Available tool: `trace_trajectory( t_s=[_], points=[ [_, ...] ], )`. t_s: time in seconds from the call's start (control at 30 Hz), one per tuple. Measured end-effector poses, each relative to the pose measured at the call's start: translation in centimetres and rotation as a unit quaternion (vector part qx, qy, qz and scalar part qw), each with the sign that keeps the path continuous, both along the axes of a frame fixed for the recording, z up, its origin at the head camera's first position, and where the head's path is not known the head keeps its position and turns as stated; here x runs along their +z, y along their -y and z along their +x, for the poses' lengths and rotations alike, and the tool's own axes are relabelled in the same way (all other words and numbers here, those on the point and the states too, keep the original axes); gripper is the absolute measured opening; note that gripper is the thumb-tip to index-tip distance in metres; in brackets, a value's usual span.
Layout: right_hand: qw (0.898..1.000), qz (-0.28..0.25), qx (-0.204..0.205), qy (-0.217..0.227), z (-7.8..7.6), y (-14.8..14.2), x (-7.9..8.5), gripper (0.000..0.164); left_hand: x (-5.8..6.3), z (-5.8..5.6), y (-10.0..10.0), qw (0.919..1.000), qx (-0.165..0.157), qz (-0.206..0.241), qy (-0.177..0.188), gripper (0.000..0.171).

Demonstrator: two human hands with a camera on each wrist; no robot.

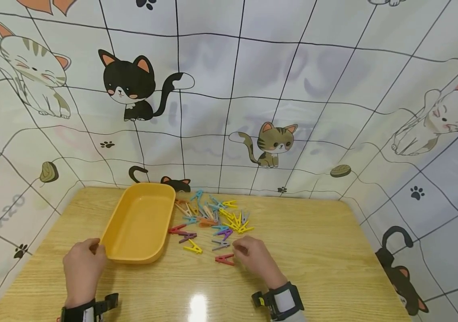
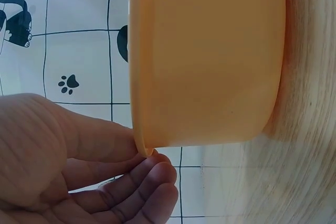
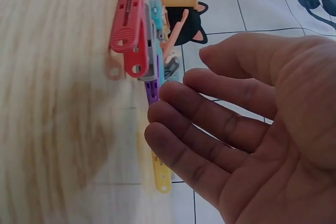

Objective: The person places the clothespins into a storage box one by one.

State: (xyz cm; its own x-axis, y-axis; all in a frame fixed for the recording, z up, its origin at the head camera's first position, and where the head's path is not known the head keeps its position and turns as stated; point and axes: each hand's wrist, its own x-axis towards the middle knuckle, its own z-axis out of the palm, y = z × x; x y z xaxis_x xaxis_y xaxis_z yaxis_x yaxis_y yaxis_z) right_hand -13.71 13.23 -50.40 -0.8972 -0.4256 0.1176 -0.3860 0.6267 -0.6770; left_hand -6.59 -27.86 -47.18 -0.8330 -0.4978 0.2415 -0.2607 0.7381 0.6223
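Observation:
A yellow-orange plastic tray (image 1: pixel 138 258) stands on the left of the table. My left hand (image 1: pixel 84 268) pinches its near left corner; in the left wrist view the thumb and fingers meet at the tray's rim (image 2: pixel 140 103). My right hand (image 1: pixel 254 259) is just right of a red clothespin (image 1: pixel 224 259) and a grey clothespin (image 1: pixel 220 244). In the right wrist view its fingers (image 3: pixel 194 145) are loosely bent, apart from the thumb, and hold nothing. The red clothespin (image 3: pixel 128 24) lies beyond the fingertips.
Several clothespins in yellow, blue, orange and purple lie in a loose pile, among them a yellow clothespin (image 1: pixel 193 247) and a purple clothespin (image 1: pixel 187 237), right of the tray. A white cat-print sheet (image 1: pixel 212 112) hangs behind the wooden table (image 1: pixel 313 250).

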Motion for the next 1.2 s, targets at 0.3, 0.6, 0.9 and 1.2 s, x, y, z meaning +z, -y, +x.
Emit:
trace_trajectory(
  t_s=[0.3, 0.6, 0.9, 1.2],
  points=[
    [1.000, 0.030, 0.007, 0.006, 0.0, 0.2, -0.5, 0.015, 0.1, 0.1, 0.1, 0.9996, 0.007, 0.013, 0.025, 0.028],
    [0.998, 0.059, 0.004, 0.009, -0.1, 0.5, -1.2, 0.013, 0.0, 0.3, 0.0, 0.9999, 0.007, 0.008, 0.012, 0.028],
    [0.997, 0.075, 0.001, 0.004, 0.1, 0.8, -1.1, 0.009, -0.1, 0.2, 0.1, 0.9998, 0.004, 0.006, 0.016, 0.028],
    [0.997, 0.067, 0.006, -0.025, 0.2, 0.8, -1.2, 0.004, 0.0, 0.1, 0.2, 0.9999, -0.004, 0.006, 0.012, 0.028]
  ],
)
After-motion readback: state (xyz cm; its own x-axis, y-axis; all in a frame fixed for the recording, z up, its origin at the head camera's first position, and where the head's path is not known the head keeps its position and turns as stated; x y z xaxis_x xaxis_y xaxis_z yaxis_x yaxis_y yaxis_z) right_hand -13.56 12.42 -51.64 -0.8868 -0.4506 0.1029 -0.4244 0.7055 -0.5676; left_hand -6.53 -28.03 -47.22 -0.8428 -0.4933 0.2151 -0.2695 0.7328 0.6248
